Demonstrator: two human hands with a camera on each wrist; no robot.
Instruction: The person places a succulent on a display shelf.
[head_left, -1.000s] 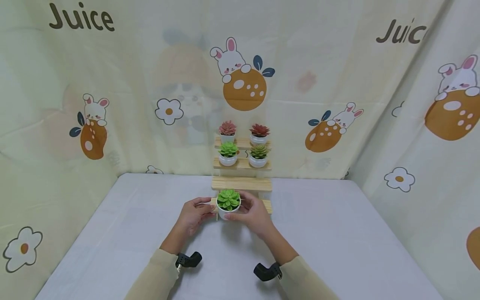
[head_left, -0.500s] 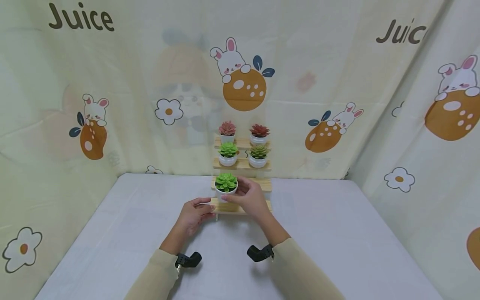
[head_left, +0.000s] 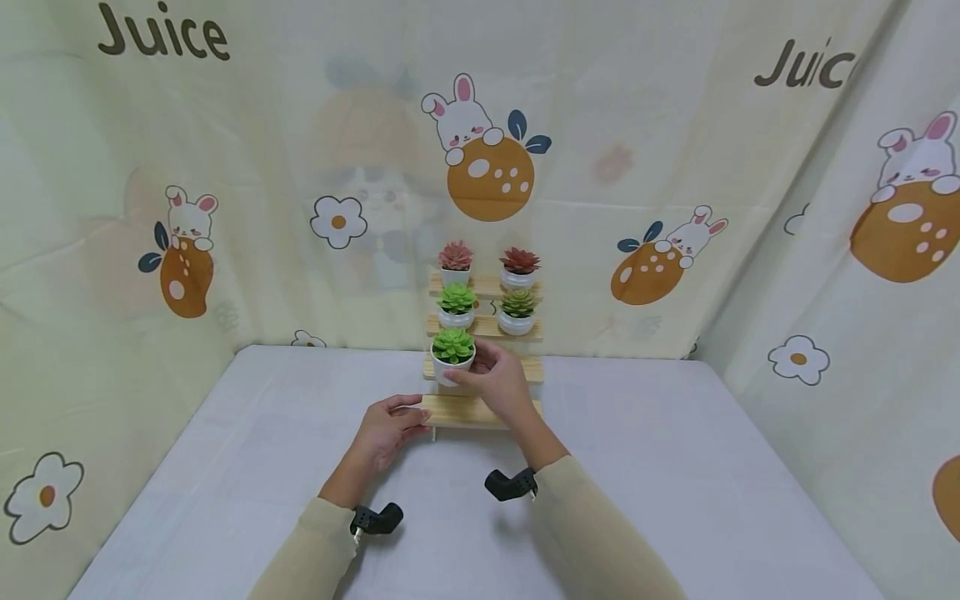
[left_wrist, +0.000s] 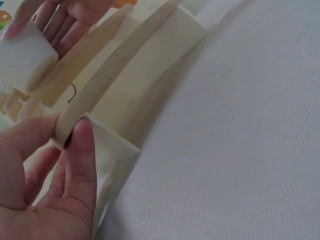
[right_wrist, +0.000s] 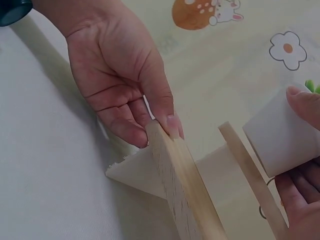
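Observation:
In the head view my right hand [head_left: 498, 385] grips a white pot with a bright green succulent [head_left: 453, 357] by its right side, thumb in front. The pot is upright and overlaps the left part of the second-lowest step [head_left: 528, 370] of a wooden tiered plant stand. The right wrist view shows the white pot [right_wrist: 282, 132] close over a step's edge. My left hand [head_left: 388, 433] pinches the left end of the lowest step [head_left: 468, 412] between thumb and fingers. In the left wrist view this hand [left_wrist: 55, 185] holds the board's end [left_wrist: 75, 112] beside its white side support.
On the stand's upper steps are a pink succulent [head_left: 455, 260], a dark red one [head_left: 519, 265], a green one [head_left: 457, 302] and an olive-green one [head_left: 517, 310], all in white pots. A white-covered table [head_left: 637, 467] lies around. A printed curtain [head_left: 600, 100] hangs behind.
My right hand has carried the potted succulent up and back, from in front of the lowest step to over the second-lowest one. My left hand has stayed on the lowest step's end.

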